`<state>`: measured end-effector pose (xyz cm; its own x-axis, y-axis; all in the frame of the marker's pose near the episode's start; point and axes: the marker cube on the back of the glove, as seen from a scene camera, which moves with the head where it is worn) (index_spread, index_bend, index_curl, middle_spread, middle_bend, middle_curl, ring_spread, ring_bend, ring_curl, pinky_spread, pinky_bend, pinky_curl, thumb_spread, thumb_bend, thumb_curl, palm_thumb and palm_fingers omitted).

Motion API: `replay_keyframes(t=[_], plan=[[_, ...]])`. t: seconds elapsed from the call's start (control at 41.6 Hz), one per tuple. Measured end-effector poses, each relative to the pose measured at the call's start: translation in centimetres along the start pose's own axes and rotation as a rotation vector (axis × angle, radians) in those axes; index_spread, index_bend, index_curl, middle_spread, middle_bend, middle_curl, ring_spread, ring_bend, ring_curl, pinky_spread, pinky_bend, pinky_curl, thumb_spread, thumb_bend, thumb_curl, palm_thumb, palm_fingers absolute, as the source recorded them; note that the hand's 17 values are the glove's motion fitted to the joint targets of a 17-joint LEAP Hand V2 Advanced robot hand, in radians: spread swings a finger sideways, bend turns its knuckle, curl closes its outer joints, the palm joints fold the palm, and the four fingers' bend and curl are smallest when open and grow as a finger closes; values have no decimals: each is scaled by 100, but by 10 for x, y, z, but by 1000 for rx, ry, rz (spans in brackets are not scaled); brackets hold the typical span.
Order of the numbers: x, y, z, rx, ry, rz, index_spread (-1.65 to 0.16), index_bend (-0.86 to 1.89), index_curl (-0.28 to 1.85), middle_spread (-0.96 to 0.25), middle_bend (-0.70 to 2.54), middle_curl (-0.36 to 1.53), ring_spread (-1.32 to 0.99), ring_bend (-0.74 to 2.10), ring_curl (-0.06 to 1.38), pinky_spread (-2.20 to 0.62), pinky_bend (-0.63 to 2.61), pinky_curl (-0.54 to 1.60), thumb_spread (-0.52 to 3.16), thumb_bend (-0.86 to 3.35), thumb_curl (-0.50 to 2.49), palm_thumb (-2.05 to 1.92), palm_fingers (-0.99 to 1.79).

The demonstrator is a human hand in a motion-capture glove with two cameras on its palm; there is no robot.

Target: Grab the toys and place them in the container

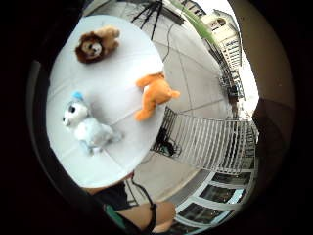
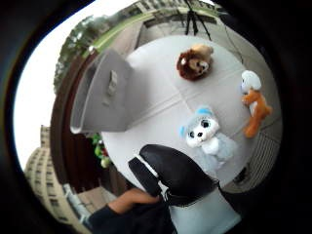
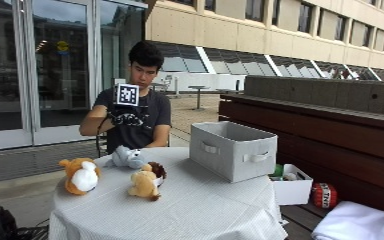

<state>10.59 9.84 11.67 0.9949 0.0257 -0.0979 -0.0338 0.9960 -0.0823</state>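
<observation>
**Three plush toys out, bin upright**

The grey fabric container [image 3: 234, 150] stands upright, open-topped. Beside it lies the grey husky toy [image 3: 127, 157]; the lion toy [image 3: 149, 181] lies a little further from the container, the orange-and-white toy [image 3: 81, 175] furthest.

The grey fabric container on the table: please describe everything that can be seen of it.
The grey fabric container is a rectangular, open-topped bin with soft cloth walls. A loop handle of the same cloth shows on each of the two visible sides. It stands upright on the round table's white tablecloth, at the side near the dark wooden bench. No toy shows above its rim; its inside cannot be seen. The three plush toys lie apart from it on the cloth, and nothing touches it except the table.
</observation>
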Motion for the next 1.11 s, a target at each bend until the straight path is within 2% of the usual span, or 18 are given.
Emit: replay_keyframes(t=[0.072, 0.168, 0.24, 0.385, 0.529, 0.697, 0.769, 0.841, 0.89, 1.106], plan=[[0, 1, 25, -32, 13, 56, -20, 17, 33, -10, 20, 34, -32, 25, 23, -17, 56, 33, 110, -6, 17, -7, 0], [8, 5, 52, -50, 10, -76, -20, 17, 34, -10, 20, 35, -32, 24, 24, -16, 55, 33, 105, -7, 17, -8, -1], [7, 7, 69, -54, 7, -27, -20, 17, 34, -9, 20, 36, -31, 24, 25, -15, 53, 33, 102, -6, 18, -7, -1], [10, 15, 108, -91, 7, -107, -21, 17, 36, -10, 21, 37, -31, 24, 26, -12, 49, 32, 99, -4, 20, -4, -2], [7, 28, 131, -102, -14, -62, -21, 20, 38, -10, 25, 39, -32, 23, 27, -10, 45, 32, 106, 4, 24, 12, 4], [7, 37, 142, -250, -92, 2, -22, 18, 38, -12, 28, 41, -32, 28, 28, -5, 44, 32, 113, 13, 28, 32, 17], [8, 37, 147, -279, -146, -6, -24, 9, 35, -13, 30, 42, -31, 43, 32, -4, 60, 35, 117, 20, 31, 44, 44], [8, 37, 148, -323, -186, -8, -25, 6, 31, -14, 32, 43, -31, 52, 34, -6, 70, 36, 120, 24, 33, 52, 53], [8, 35, 147, -347, -200, -7, -26, 0, 28, -15, 36, 44, -33, 63, 37, -16, 84, 39, 123, 27, 35, 57, 70], [-2, 39, 129, -238, -121, -27, -27, 13, 26, -15, 43, 50, -35, 76, 45, -27, 94, 45, 131, 40, 44, 77, 68]])
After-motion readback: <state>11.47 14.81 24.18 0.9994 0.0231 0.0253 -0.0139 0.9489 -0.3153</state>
